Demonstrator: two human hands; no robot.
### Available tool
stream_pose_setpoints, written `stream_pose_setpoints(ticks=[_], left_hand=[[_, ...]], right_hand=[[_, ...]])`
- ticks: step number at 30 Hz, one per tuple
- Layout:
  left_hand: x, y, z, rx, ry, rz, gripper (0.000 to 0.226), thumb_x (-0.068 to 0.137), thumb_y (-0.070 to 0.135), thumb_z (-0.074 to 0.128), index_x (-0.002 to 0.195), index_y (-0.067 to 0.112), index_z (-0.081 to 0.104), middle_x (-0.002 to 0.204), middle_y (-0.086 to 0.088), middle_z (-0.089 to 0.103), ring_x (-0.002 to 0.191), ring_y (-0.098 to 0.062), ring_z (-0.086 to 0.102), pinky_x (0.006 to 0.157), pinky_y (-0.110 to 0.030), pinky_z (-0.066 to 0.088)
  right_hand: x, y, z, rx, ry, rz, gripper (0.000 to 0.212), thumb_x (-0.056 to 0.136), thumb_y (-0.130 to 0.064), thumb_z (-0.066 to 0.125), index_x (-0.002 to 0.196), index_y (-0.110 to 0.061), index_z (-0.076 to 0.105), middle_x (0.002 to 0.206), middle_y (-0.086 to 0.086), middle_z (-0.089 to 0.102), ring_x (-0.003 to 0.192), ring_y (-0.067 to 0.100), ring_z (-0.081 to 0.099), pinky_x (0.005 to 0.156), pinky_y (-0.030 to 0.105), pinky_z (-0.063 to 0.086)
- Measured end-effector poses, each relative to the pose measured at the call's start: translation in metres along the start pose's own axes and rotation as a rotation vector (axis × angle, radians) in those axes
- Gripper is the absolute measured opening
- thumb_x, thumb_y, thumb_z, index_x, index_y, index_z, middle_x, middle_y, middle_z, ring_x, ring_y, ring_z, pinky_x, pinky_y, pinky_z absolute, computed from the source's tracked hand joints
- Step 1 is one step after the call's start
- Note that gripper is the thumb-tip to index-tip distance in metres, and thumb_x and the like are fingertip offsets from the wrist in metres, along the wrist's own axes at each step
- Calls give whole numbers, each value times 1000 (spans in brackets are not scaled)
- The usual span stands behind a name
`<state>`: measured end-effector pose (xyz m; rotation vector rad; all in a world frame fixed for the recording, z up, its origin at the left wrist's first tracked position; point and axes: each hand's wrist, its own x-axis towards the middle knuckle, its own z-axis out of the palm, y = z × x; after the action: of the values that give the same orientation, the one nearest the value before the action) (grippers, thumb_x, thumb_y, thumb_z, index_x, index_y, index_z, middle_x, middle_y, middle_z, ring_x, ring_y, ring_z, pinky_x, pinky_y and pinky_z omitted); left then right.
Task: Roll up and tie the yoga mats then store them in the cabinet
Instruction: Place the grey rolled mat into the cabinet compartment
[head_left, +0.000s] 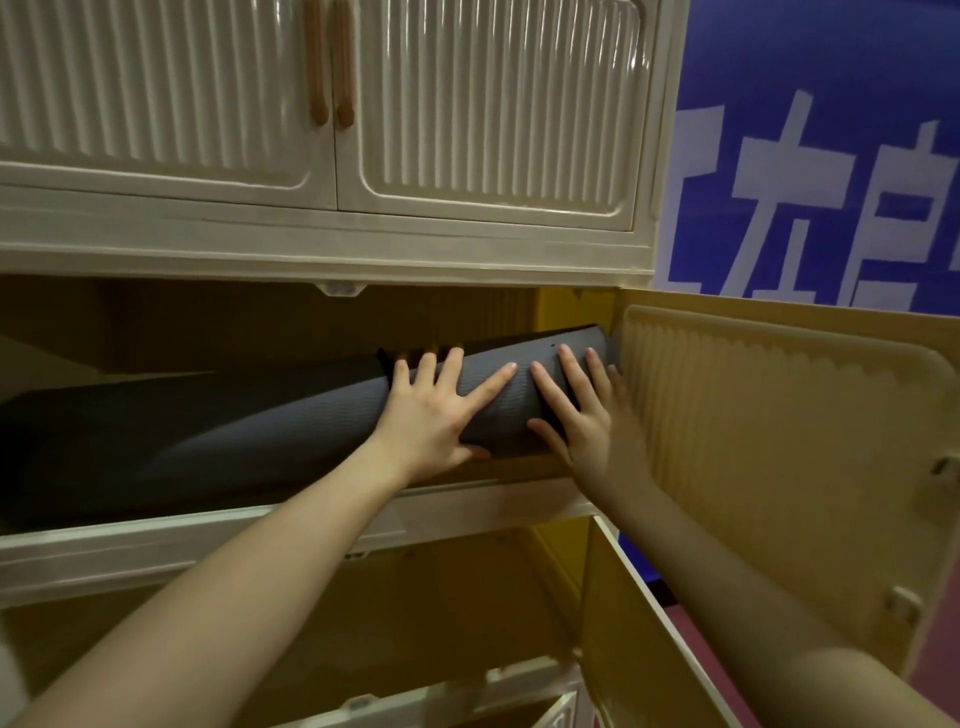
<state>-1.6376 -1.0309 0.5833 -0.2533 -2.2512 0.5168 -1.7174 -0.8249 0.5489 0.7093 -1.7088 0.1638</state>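
Note:
A rolled grey yoga mat (249, 431) lies across the open middle compartment of a cream plastic cabinet (322, 249), its right end raised near the right wall. My left hand (436, 410) lies flat on the roll with fingers spread and thumb under its lower edge. My right hand (582, 410) presses with straight fingers on the roll's right end, beside the door hinge. A dark strap (383, 361) shows at the roll's top, just left of my left hand.
The compartment's right door (779, 457) stands swung open to the right. Below it another door (639, 634) is open on a lower compartment. The upper doors (483, 104) with wooden handles are closed. A blue banner (831, 156) hangs on the right.

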Motion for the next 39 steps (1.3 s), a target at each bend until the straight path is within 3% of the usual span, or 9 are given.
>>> stream_pose_setpoints(ticks=[6, 13, 16, 19, 23, 26, 30, 34, 39], left_hand=[[15, -2, 3, -11, -163, -7, 101, 80, 72, 49, 143, 42, -23, 147, -21, 24, 128, -40, 33, 101, -54, 32], [3, 10, 15, -33, -203, -26, 98, 82, 70, 46, 144, 40, -23, 152, -19, 16, 137, -41, 20, 108, -54, 23], [-20, 19, 30, -62, -104, -1, 83, 86, 65, 41, 151, 32, -1, 150, -15, 27, 132, -40, 30, 106, -58, 24], [-35, 29, 34, -130, -85, -115, 72, 86, 66, 30, 149, 33, 16, 150, -9, 32, 133, -39, 28, 104, -67, 19], [-28, 33, 30, -208, -234, -265, 70, 88, 72, 20, 146, 46, -11, 159, 6, -3, 143, -40, -5, 104, -70, -6], [-10, 29, 32, -237, -288, -300, 64, 90, 68, 18, 146, 48, -6, 159, 8, -4, 144, -37, -7, 105, -70, -6], [1, 26, 42, -281, -335, -306, 62, 92, 66, 19, 147, 47, -1, 159, 7, -4, 144, -38, -11, 105, -71, -11], [-19, 18, 39, -268, -315, -288, 64, 92, 65, 19, 148, 42, -1, 159, 6, -6, 144, -32, -11, 109, -68, -5], [-75, -38, 28, -182, -358, -495, 69, 88, 71, 15, 148, 44, -4, 158, 2, -13, 143, -37, -14, 109, -64, -7]], right_hand=[[6, 9, 12, -118, -7, -37, 49, 98, -48, 38, 136, -19, 46, 133, 17, 55, 121, 35, 44, 99, 46, 34], [-19, 0, 24, -180, -22, 41, 47, 96, -46, 45, 136, -22, 52, 123, 11, 45, 111, 33, 46, 87, 44, 39], [-33, -5, 21, -179, -84, 12, 46, 98, -43, 41, 138, -22, 49, 128, 15, 48, 115, 36, 45, 91, 48, 41], [-37, -6, 15, -159, -144, -13, 46, 98, -41, 40, 140, -22, 47, 133, 19, 53, 120, 37, 43, 95, 48, 39], [-36, -20, 14, -182, -221, 116, 50, 95, -43, 42, 139, -21, 50, 126, 17, 51, 110, 37, 46, 82, 44, 40], [-35, -33, 17, -114, -398, 231, 55, 94, -47, 34, 141, -21, 47, 132, 23, 51, 122, 43, 46, 93, 50, 44], [-31, -30, 20, -42, -573, 267, 65, 94, -56, 17, 147, -24, 36, 148, 22, 36, 138, 43, 29, 110, 54, 26], [-29, -30, 20, -49, -607, 277, 69, 92, -60, 11, 150, -25, 29, 153, 20, 27, 142, 42, 22, 112, 55, 19], [-33, -47, 17, -34, -641, 372, 71, 89, -61, 5, 151, -29, 20, 158, 15, 18, 144, 39, 15, 112, 59, 15]])
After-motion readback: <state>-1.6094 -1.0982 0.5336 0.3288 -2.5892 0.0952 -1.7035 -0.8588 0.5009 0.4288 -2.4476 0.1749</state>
